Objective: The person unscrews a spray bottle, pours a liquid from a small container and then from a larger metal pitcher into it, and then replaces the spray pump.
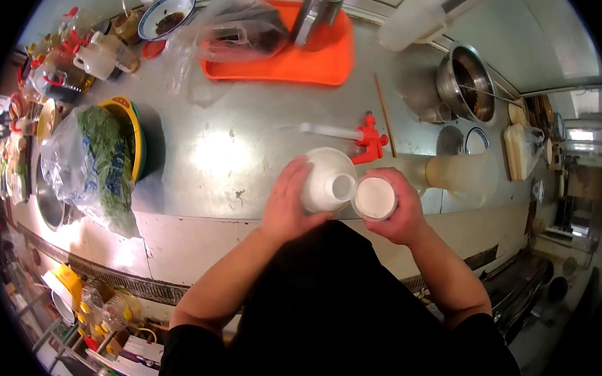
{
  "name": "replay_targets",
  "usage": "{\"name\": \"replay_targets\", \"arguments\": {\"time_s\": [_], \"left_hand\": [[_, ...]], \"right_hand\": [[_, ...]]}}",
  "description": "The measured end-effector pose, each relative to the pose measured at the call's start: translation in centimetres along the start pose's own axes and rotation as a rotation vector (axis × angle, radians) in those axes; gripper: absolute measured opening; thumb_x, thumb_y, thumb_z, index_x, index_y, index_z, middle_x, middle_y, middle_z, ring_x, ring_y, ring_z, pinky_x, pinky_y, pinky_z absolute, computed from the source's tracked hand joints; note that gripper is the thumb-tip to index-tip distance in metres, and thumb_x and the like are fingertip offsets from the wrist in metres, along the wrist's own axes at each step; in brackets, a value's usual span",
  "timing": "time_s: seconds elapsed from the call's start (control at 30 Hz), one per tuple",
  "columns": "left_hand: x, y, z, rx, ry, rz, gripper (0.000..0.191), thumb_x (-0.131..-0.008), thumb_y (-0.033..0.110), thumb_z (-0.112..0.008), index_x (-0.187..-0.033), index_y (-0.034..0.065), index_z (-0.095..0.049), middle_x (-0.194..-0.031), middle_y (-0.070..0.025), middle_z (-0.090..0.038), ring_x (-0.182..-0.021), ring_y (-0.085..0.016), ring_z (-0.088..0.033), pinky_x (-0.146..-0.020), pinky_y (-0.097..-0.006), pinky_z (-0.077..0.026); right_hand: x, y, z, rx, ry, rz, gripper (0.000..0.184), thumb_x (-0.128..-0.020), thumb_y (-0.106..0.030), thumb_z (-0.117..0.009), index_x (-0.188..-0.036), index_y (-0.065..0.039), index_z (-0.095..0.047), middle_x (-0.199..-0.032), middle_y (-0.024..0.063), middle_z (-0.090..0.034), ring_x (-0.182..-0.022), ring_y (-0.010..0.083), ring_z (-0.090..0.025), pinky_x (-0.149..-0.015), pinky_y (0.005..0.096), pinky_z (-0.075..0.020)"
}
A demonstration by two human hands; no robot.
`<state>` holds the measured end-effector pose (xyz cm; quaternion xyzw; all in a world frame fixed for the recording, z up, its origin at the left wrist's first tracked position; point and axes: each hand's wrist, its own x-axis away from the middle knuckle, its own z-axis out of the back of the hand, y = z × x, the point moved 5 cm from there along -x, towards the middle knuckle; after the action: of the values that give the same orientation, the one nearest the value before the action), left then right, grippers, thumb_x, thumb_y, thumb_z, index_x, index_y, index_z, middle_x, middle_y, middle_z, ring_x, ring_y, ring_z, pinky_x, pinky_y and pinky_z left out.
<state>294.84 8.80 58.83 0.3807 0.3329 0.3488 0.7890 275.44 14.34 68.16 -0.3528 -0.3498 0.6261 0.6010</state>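
My left hand (289,201) grips the side of a white plastic jug (326,179), whose open round mouth points towards me. Close beside that mouth, my right hand (396,203) holds a clear cup (375,198) with a pale, off-white content. Whether the cup's rim touches the jug's mouth I cannot tell. Just beyond the jug lies a red plastic pump head (371,137) with a whitish tube pointing left. A thin wooden stick (385,114) lies to the right of the pump head.
An orange tray (279,69) with a plastic bag and metal canister stands at the back. Bagged greens (103,162) in a yellow basin (137,140) and several bottles (95,58) are at left. A steel bowl (466,85) and a translucent pitcher (461,175) stand at right.
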Motion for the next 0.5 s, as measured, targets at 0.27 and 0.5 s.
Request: {"name": "replay_targets", "arguments": {"time_s": [0.27, 0.5], "left_hand": [[0.1, -0.1, 0.1, 0.017, 0.006, 0.039, 0.099, -0.056, 0.025, -0.092, -0.138, 0.0021, -0.042, -0.143, -0.0214, -0.043, -0.132, -0.040, -0.044, -0.108, -0.0460, -0.040], [0.2, -0.2, 0.0, 0.017, 0.023, 0.022, 0.099, -0.056, 0.027, -0.091, -0.138, 0.0018, -0.043, -0.143, -0.0217, -0.044, -0.132, -0.040, -0.044, -0.109, -0.0464, -0.040]], "right_hand": [[-1.4, -1.1, 0.5, 0.170, -0.049, 0.047, 0.063, -0.060, -0.006, -0.079, -0.119, -0.006, -0.056, -0.111, 0.0133, -0.062, -0.099, 0.0330, -0.062, -0.085, 0.0393, -0.0511], [-2.3, -1.9, 0.6, 0.211, -0.074, 0.034, 0.058, -0.059, -0.006, -0.079, -0.113, -0.006, -0.060, -0.109, 0.0135, -0.063, -0.098, 0.0335, -0.062, -0.084, 0.0399, -0.0509]]}}
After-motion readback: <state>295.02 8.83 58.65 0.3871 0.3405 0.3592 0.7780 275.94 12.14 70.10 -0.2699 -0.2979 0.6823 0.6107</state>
